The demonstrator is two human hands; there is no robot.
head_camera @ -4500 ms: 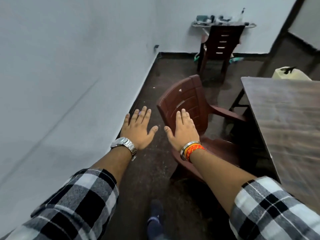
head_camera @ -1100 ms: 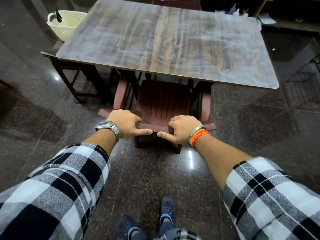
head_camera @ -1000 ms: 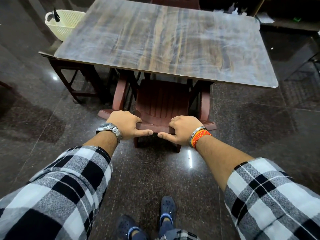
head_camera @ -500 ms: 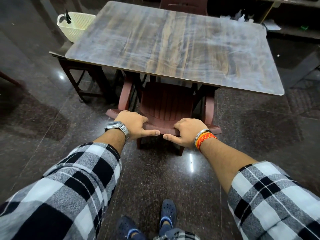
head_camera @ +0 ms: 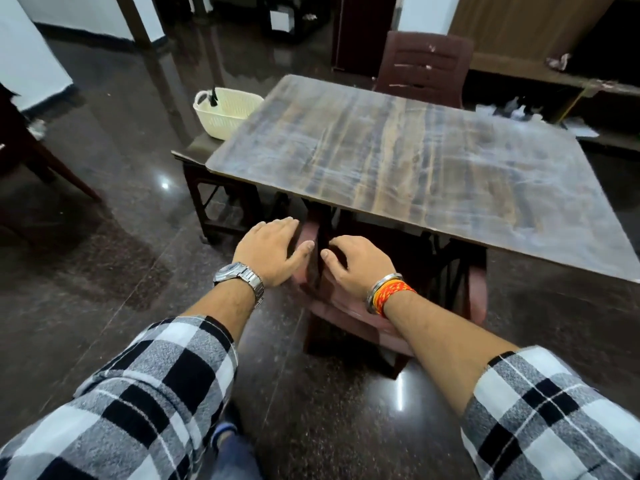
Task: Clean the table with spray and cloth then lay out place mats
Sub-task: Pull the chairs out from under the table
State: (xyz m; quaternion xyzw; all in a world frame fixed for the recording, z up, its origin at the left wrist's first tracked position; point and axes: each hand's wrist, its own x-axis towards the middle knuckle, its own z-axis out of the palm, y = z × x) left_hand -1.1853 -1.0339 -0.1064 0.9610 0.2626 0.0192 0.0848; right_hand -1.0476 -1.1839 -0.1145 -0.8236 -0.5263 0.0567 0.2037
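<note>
Your left hand (head_camera: 272, 250) and right hand (head_camera: 356, 261) hover open, palms down, over the brown chair (head_camera: 349, 313) tucked under the streaky surface (head_camera: 415, 168); a cream basket (head_camera: 227, 112) sits beside it.

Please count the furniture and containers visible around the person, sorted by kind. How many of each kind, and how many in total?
Tables: 1, the wood-grain table
Chairs: 2, the near chair pushed under the table and the far chair behind it
Stools: 1, the dark stool left of the table
Baskets: 1, the cream basket on the stool
Total: 5
</note>
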